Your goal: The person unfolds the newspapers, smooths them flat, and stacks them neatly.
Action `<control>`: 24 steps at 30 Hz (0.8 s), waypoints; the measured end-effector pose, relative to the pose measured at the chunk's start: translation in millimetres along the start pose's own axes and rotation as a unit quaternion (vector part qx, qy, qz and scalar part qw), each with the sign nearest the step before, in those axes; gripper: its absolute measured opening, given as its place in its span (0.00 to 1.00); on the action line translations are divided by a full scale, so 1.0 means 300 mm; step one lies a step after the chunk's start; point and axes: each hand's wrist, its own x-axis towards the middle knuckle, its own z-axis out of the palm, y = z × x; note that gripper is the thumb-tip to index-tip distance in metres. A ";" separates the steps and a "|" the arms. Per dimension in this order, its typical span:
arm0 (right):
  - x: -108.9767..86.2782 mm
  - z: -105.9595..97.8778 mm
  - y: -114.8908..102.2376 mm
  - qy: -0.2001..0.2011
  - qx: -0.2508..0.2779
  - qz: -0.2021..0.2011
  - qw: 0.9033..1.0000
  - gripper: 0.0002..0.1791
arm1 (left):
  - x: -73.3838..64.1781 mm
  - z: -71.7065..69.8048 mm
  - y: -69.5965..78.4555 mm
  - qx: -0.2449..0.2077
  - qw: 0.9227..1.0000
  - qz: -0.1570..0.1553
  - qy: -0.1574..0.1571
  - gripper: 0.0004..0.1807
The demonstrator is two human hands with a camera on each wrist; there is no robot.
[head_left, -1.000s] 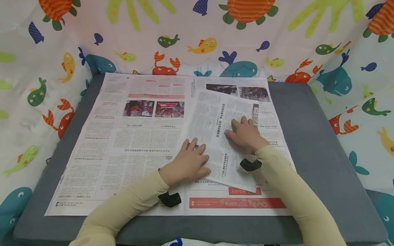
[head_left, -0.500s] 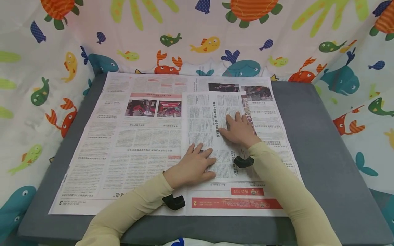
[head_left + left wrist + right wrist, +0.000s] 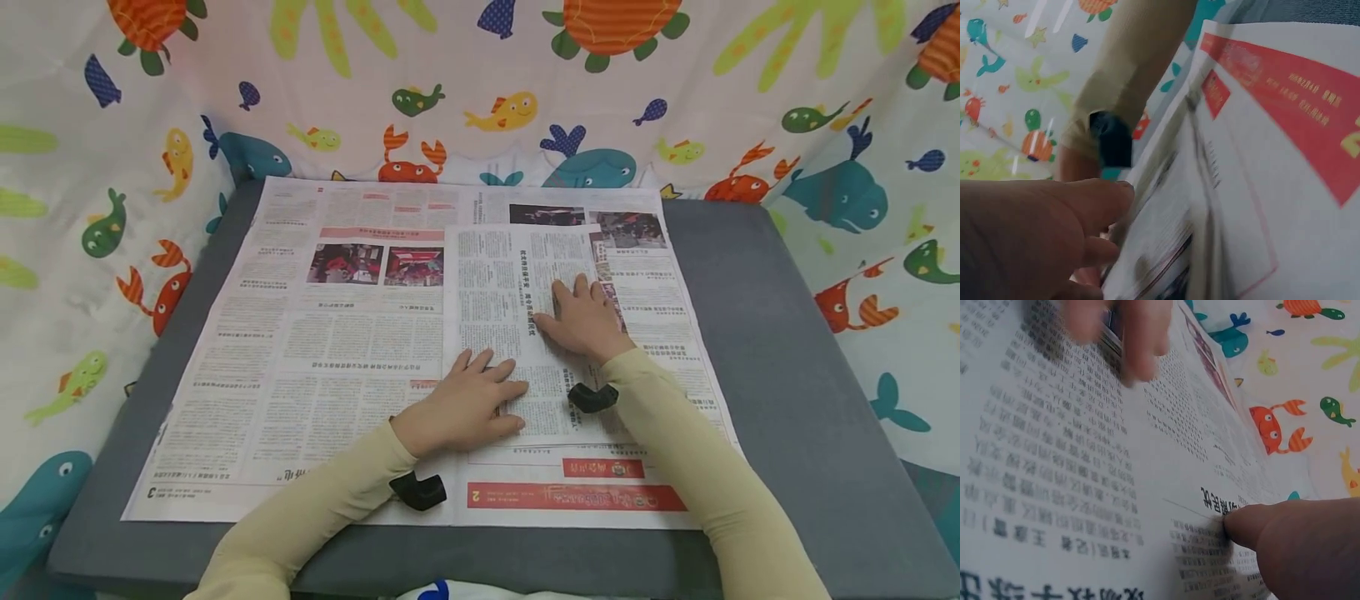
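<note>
A folded newspaper, several layers thick, lies on a larger newspaper spread wide on the grey table. My left hand rests on its lower left part, fingers spread. Farther up and to the right, my right hand lies on the same folded newspaper, palm down, with its thumb beside a bold vertical headline. In the left wrist view, layered edges of the folded newspaper show next to my left hand. The right wrist view has my right thumb on the print and blurred left-hand fingers above.
The grey table extends past the spread newspaper on both sides and in front. A white curtain printed with sea animals stands behind and along both sides. Each wrist carries a black mount.
The folded newspaper has turned from tilted to nearly straight, its lower edge now level with the spread newspaper. Both hands shifted slightly with it, then stayed almost still over the last half second.
</note>
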 end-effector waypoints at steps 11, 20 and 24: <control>-0.188 0.086 -0.184 0.006 0.002 -0.170 0.985 0.50 | -0.096 -0.032 -0.238 -0.040 0.977 -0.180 0.103 0.36; -0.270 0.200 -0.242 -0.024 -0.015 -0.227 0.974 0.55 | -0.136 0.016 -0.264 -0.034 0.976 -0.188 0.101 0.34; -0.271 0.208 -0.241 -0.023 -0.010 -0.226 0.974 0.54 | -0.135 0.031 -0.262 -0.024 0.976 -0.192 0.095 0.33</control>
